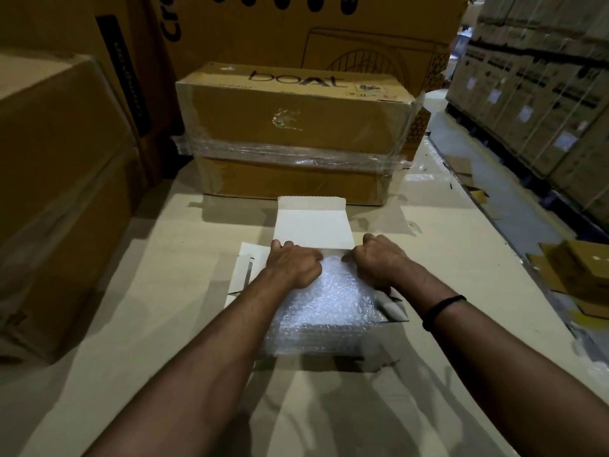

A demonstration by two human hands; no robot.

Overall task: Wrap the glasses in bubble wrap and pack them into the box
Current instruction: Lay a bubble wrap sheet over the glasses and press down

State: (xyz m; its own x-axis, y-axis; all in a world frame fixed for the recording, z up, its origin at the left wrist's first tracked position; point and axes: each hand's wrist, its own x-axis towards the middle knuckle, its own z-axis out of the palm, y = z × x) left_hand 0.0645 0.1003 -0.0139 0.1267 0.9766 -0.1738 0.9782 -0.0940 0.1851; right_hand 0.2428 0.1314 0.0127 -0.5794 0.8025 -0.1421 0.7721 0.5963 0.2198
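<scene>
A small white cardboard box lies open in the middle of the work surface, its lid flap raised at the far side. A bundle of clear bubble wrap fills the box and spills over its near edge. What the wrap holds is hidden. My left hand presses on the far left part of the wrap with its fingers curled. My right hand presses on the far right part, fingertips at the box's inner far edge. A black band sits on the right wrist.
A taped brown "boAt" carton stands just behind the white box. Large cartons are stacked at the left and back. Flattened cardboard pieces lie at the right edge. Shelved boxes line an aisle on the right.
</scene>
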